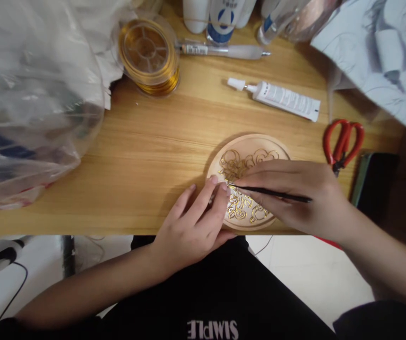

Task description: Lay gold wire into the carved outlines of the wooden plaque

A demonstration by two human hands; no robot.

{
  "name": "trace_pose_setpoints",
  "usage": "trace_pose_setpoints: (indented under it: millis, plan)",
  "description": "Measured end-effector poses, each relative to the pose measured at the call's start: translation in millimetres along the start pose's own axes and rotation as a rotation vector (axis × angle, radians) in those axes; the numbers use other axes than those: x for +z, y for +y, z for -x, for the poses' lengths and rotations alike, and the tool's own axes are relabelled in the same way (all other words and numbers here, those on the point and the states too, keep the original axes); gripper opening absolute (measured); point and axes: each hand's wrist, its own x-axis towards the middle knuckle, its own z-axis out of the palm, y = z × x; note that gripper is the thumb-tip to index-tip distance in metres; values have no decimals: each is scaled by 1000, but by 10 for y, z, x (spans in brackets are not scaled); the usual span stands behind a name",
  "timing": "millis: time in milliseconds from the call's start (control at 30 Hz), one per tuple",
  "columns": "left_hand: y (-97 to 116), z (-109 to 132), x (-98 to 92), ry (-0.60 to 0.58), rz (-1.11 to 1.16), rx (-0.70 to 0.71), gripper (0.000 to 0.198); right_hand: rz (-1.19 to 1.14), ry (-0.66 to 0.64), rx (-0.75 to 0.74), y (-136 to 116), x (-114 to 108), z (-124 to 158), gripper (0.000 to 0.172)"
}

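Observation:
A round wooden plate (248, 141) with a raised rim lies at the table's near edge. Gold wire outlines (240, 205) form flowers and curls on its pale face. My left hand (192, 224) grips the plate's left side, with fingertips on the face and the thumb by the near rim. Slim black tweezers (277, 192) are pinched in my right hand (305, 198), which hovers over the plate's right half and covers part of the pattern. Their tip meets the design right beside my left fingertips. Any small piece at the tip is too small to make out.
A spool of gold wire (149, 56), a pen (224, 50) and a white glue tube (284, 99) lie beyond the plate. Red-handled pliers (342, 146) and a dark phone (378, 184) sit right. Plastic bags (36, 94) fill the left; bottles (224, 19) stand behind.

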Motion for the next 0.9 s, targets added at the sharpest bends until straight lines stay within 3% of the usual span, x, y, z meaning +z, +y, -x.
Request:
trace_pose_setpoints:
  millis: [267,433,733,900]
  plan:
    - [15,9,23,25,-22,-9,59,9,209,255,-206,227,85,7]
    - [17,19,25,42,-26,-12,58,12,334,327,-295,360,152,12]
    - [16,39,26,35,-42,-13,58,1,110,55,-43,145,107,17]
    - [9,24,31,29,-47,-17,58,-44,-35,-3,53,4,29,18]
